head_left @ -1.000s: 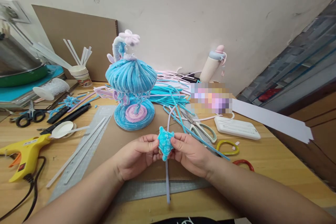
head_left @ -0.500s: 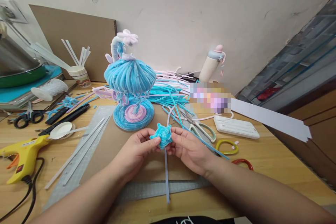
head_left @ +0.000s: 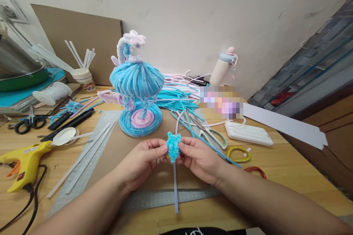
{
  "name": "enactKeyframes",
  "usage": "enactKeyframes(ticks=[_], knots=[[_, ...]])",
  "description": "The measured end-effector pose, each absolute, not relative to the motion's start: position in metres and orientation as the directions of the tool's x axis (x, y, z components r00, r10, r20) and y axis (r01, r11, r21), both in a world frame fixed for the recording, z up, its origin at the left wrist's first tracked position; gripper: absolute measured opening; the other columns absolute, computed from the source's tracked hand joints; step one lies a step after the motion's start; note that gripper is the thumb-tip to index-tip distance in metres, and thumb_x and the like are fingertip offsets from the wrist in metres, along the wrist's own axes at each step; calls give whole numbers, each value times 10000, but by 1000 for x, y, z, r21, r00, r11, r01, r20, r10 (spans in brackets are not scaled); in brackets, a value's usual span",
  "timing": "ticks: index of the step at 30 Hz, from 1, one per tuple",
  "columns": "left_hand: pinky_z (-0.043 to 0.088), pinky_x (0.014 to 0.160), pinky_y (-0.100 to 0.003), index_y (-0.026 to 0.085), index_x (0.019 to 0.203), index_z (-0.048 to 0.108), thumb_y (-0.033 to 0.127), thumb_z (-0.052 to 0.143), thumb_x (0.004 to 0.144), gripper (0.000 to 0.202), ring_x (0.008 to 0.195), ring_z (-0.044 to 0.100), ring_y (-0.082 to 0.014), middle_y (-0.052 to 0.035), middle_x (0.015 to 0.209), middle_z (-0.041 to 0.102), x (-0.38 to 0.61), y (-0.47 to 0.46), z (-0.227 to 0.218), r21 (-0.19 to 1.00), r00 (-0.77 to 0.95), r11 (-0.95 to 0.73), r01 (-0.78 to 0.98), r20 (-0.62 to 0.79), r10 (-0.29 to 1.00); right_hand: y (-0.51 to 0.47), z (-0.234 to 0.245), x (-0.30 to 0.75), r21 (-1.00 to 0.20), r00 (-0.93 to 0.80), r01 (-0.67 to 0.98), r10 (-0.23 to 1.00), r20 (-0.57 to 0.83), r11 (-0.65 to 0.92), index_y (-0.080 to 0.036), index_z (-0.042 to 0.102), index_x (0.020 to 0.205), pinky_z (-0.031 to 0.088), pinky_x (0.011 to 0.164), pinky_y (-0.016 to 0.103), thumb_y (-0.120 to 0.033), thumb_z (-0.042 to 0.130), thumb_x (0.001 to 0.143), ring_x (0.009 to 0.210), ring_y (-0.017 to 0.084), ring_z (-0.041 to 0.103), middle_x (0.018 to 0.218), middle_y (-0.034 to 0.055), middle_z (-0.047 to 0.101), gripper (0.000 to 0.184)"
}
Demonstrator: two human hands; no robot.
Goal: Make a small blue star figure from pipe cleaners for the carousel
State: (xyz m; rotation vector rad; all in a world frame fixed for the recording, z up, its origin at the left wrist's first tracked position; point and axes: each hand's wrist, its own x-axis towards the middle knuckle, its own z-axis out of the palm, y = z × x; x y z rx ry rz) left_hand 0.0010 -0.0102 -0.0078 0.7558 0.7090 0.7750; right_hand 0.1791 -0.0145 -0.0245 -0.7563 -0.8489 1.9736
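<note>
**Fuzzy blue piece [head_left: 174,147] pinched between left hand [head_left: 147,156] and right hand [head_left: 197,157]**

The left thumb and forefinger pinch the piece at its left edge, the right thumb and forefinger at its right. Both thumbs press on the near side; the remaining fingers curl behind and are partly hidden. The piece's middle shows between the thumbs, with small points standing clear above and one below the fingertips.

A pale lilac strip [head_left: 175,191] runs behind the piece; whether they touch cannot be told. Underneath is a brown board [head_left: 110,165] on a grey cutting mat [head_left: 154,199]. Just beyond the hands stands a blue fuzzy model [head_left: 137,80] with a round base. To the right lie pale-handled scissors [head_left: 217,138] and a white block-shaped device [head_left: 249,133]; farther left, a yellow glue gun [head_left: 29,161].
</note>
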Motion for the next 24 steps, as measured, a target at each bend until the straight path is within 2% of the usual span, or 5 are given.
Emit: enactKeyframes(ticks=[5,10,15,20,24], knots=[[470,727,-230,96,776,710,220,673,798,131,732,617,-135,-83,749,702,3,-13,-5,785,565,505,-359,-248,787,-14,-26,177,-732,-503,-482,836,-219,-482,-125,707,834,424,645,220,-317,740,763,639,83,540,704,17,628,208],[437,614,-197,111,852,705,249,681,798,150,697,582,-114,-71,780,690,2,-12,-6,790,536,514,-334,-289,793,-12,-21,179,-790,-427,-446,876,-224,-420,-124,690,785,413,597,213,-327,768,721,616,85,539,697,11,629,227],[424,604,-191,108,789,704,254,715,768,148,648,546,-94,-56,743,673,2,-13,-8,829,525,498,-255,-314,791,-15,-19,178,-812,-402,-402,879,-257,-422,-126,680,759,402,573,212,-352,797,677,599,84,529,674,2,622,267],[417,594,-196,110,733,701,261,731,744,154,623,528,-90,-45,726,653,3,-13,-6,784,562,559,-271,-342,753,-17,-20,177,-798,-434,-410,864,-256,-442,-127,678,749,406,590,215,-350,804,673,611,82,531,685,4,623,267],[420,632,-195,119,775,715,220,759,707,130,675,540,-98,-32,742,651,3,-13,-7,739,584,587,-330,-328,742,-18,-20,177,-795,-438,-419,865,-246,-438,-128,682,758,411,602,224,-341,816,660,616,85,541,692,5,628,271]])
